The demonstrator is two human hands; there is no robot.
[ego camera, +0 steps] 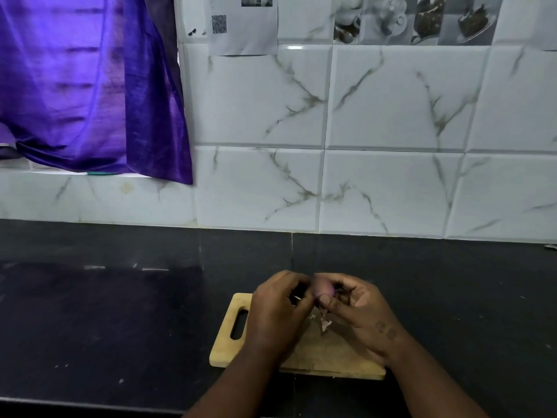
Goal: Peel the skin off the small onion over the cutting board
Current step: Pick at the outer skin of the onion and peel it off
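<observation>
Landmark: cutting board (331, 354), on the dark counter (120, 312).

Left of the board's middle, above its handle slot (239, 323): left hand (275, 309), fingers curled together. A thin pale sliver pokes out by its fingertips. Could be a tool, could be skin; can't tell, so can't say what it's clamped on.

Above the board's far edge: small onion (324, 289), purple-pink, pinched in the right hand (358, 303), thumb pressed on its near side. A strip of skin (325, 322) dangles from under the thumb, just over the board.

Step in hand, my read: mid-peel. Do it well: pull the loose strip along the bulb, rotate the onion with the right fingers, keep it over the board so scraps land there.

Hidden: most of the onion, behind fingers, so how much skin remains is unknown. Motion blur too. Forearms cut off at the frame bottom.
</observation>
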